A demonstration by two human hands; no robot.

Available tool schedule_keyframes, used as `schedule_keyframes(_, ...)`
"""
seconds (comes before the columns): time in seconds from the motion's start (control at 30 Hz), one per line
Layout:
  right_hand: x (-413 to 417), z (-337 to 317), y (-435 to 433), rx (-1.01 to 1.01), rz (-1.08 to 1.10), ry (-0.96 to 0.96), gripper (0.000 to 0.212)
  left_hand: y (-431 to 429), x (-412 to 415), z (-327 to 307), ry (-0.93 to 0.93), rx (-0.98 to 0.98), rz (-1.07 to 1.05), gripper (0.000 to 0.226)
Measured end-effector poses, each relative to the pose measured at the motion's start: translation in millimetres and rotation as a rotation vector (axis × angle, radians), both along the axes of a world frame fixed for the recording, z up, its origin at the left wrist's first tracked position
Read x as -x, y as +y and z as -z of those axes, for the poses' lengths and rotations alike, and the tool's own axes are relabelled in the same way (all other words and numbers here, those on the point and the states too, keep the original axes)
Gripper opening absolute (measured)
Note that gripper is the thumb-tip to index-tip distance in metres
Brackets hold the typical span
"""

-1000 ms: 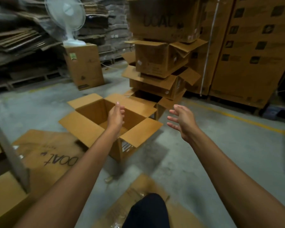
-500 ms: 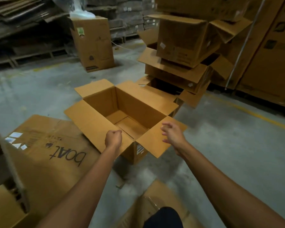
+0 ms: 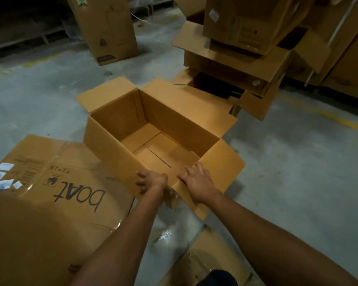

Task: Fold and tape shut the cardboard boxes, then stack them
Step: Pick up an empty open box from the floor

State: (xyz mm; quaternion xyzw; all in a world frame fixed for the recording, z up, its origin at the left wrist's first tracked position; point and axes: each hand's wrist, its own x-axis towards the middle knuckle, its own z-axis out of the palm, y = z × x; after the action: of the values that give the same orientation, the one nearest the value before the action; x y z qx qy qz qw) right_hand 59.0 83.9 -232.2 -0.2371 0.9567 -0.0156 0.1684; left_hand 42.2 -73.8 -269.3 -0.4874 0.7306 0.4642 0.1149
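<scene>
An open brown cardboard box (image 3: 120,120) stands on the concrete floor in the middle of the view, its four top flaps spread outward and its inside empty. My left hand (image 3: 152,181) grips the near left flap at the box's closest corner, fingers curled over its edge. My right hand (image 3: 198,182) lies flat with spread fingers on the near right flap (image 3: 223,168), right beside that same corner. A stack of open-flapped boxes (image 3: 236,58) rises behind the box at the upper right.
A flattened carton printed "boat" (image 3: 50,193) lies on the floor at the left, touching the box. More flat cardboard (image 3: 207,259) lies near my feet. A tall upright carton (image 3: 108,27) stands at the back. Large cartons line the right wall (image 3: 351,58).
I have stepped closer and lowered my view. Both hands came down from above the box onto its near corner flaps; the left one closed on the flap.
</scene>
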Motion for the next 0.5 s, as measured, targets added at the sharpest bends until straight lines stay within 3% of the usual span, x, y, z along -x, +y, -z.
schedule_keyframes(0.13,-3.7,6.8,3.8,0.083,0.042,0.177,0.051,7.3,-6.3,6.3,0.133,0.011,0.007,0.095)
schedule_keyframes(0.33,-17.1,-6.9,36.5,0.247,0.179,0.098,0.047,22.6,-14.1,-15.0,0.32,-0.076,-0.093,0.087)
schedule_keyframes(0.5,-44.0,-37.5,93.4,0.365,0.391,-0.1,0.07,40.2,-18.5,-46.4,0.326,-0.136,-0.062,0.084)
